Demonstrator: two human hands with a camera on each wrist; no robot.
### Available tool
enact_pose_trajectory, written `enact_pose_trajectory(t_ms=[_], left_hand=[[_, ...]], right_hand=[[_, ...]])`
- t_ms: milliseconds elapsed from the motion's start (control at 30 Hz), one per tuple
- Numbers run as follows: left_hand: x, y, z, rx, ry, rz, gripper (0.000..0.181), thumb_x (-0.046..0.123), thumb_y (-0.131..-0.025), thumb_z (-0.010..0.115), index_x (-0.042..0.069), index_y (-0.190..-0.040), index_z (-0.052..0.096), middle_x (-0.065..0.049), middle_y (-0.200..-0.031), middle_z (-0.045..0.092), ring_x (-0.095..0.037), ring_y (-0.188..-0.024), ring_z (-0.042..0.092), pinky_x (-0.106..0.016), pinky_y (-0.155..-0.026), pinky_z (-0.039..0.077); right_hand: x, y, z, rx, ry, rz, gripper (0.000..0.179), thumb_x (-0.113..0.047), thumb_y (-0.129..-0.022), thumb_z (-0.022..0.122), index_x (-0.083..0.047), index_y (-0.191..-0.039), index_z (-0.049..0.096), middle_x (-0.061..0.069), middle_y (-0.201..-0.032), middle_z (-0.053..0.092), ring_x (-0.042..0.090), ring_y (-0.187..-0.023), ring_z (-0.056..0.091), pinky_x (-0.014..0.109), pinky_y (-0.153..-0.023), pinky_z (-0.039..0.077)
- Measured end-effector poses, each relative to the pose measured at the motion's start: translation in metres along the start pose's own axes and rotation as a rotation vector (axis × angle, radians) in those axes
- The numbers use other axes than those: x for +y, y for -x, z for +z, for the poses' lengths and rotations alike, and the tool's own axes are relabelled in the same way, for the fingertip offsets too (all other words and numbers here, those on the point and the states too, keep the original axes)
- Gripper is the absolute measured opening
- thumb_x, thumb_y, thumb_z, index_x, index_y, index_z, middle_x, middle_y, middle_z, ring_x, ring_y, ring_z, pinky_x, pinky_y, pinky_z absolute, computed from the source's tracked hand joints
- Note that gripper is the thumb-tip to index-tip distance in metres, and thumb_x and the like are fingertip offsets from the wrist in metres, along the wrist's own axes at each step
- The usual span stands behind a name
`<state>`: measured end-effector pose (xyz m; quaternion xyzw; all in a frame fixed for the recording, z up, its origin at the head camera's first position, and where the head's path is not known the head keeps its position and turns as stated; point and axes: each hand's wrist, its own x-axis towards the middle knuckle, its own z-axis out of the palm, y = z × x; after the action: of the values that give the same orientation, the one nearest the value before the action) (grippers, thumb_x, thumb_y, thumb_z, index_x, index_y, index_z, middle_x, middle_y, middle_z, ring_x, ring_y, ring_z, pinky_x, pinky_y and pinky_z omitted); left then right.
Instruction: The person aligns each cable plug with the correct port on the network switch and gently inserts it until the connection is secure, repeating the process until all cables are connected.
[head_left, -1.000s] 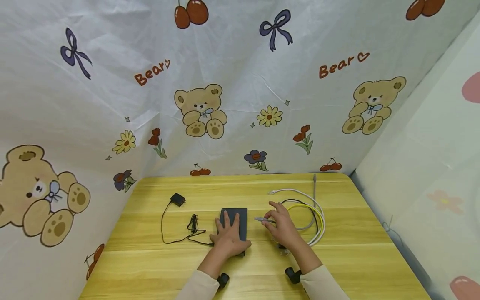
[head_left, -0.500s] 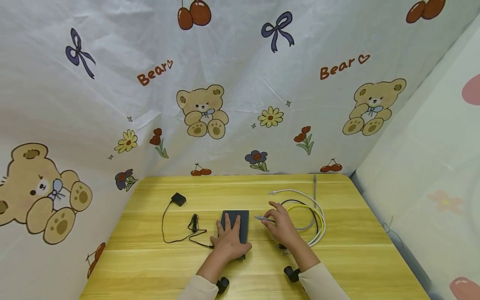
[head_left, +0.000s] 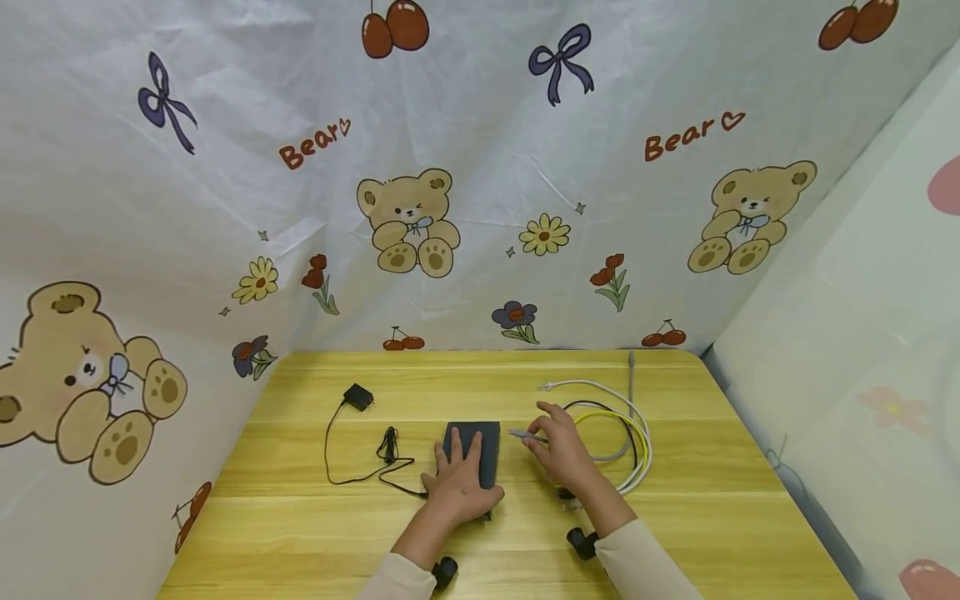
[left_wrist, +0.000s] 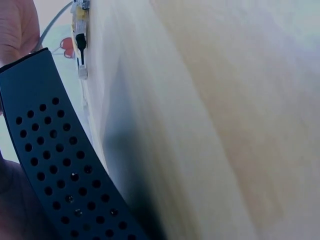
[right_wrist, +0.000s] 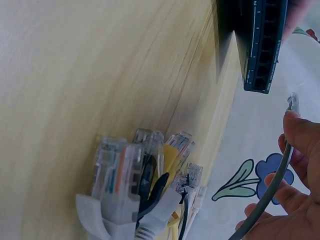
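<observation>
A dark network switch [head_left: 491, 454] lies on the table under my left hand [head_left: 457, 492], whose fingers are spread over its top. In the left wrist view the perforated side of the switch [left_wrist: 60, 155] fills the left part. My right hand [head_left: 566, 450] pinches a grey Ethernet cable [right_wrist: 270, 192] just behind its clear plug [right_wrist: 293, 101]. The plug points toward the switch's right side, with a gap between them. A row of ports [right_wrist: 264, 45] faces the right hand in the right wrist view.
White, yellow, black and grey network cables [head_left: 647, 450] lie coiled to the right, their clear plugs [right_wrist: 117, 170] bunched near my right wrist. A black power adapter [head_left: 358, 397] lies at the left, its thin cord [head_left: 352, 482] running to the switch. A printed cloth [head_left: 480, 167] hangs behind the table.
The head view has shifted slightly. My left hand stays on the switch and my right hand keeps its pinch on the cable, the plug barely moving.
</observation>
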<state>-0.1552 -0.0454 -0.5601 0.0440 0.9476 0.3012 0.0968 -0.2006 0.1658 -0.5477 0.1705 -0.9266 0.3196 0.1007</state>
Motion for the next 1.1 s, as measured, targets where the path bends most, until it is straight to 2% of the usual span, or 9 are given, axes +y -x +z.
enact_pose_trajectory(t_ms=[200, 367, 667, 933, 1100], left_hand=[[-0.001, -0.002, 0.0, -0.012, 0.041, 0.005, 0.095, 0.05, -0.082, 0.069, 0.026, -0.161, 0.023, -0.016, -0.167, 0.0, -0.056, -0.147, 0.002, -0.088, -0.093, 0.012], [-0.002, -0.001, 0.001, -0.001, 0.046, 0.025, 0.094, 0.048, -0.082, 0.069, 0.025, -0.16, 0.024, -0.018, -0.167, 0.002, -0.057, -0.146, 0.004, -0.089, -0.092, 0.012], [-0.003, 0.001, 0.002, -0.03, 0.058, 0.014, 0.094, 0.048, -0.082, 0.069, 0.026, -0.161, 0.023, -0.017, -0.167, 0.002, -0.056, -0.147, 0.002, -0.088, -0.094, 0.01], [-0.002, 0.002, 0.001, -0.038, 0.05, 0.022, 0.094, 0.048, -0.082, 0.07, 0.027, -0.161, 0.023, -0.016, -0.167, 0.0, -0.056, -0.147, 0.003, -0.088, -0.093, 0.01], [-0.003, 0.002, 0.001, -0.051, 0.048, 0.024, 0.094, 0.048, -0.082, 0.069, 0.029, -0.161, 0.022, -0.014, -0.167, -0.001, -0.055, -0.147, 0.002, -0.088, -0.093, 0.009]], right_hand=[[0.0, -0.003, 0.0, -0.018, 0.028, -0.011, 0.01, -0.018, -0.087, 0.077, -0.011, -0.089, 0.07, 0.019, -0.147, 0.049, 0.048, -0.14, 0.035, 0.062, -0.111, 0.031], [-0.001, -0.007, 0.001, -0.03, 0.044, -0.016, 0.01, -0.017, -0.087, 0.078, -0.011, -0.088, 0.07, 0.019, -0.146, 0.05, 0.05, -0.139, 0.036, 0.062, -0.11, 0.032], [-0.001, -0.007, 0.008, -0.04, 0.069, -0.02, 0.011, -0.017, -0.085, 0.079, -0.012, -0.086, 0.07, 0.022, -0.143, 0.053, 0.054, -0.136, 0.037, 0.064, -0.108, 0.033], [-0.001, -0.008, 0.011, -0.018, 0.112, -0.027, 0.011, -0.019, -0.083, 0.081, -0.015, -0.085, 0.072, 0.023, -0.142, 0.053, 0.059, -0.137, 0.031, 0.068, -0.109, 0.028], [0.0, -0.009, 0.012, -0.003, 0.144, -0.039, 0.011, -0.02, -0.082, 0.082, -0.015, -0.084, 0.072, 0.022, -0.141, 0.053, 0.059, -0.137, 0.03, 0.068, -0.109, 0.029]])
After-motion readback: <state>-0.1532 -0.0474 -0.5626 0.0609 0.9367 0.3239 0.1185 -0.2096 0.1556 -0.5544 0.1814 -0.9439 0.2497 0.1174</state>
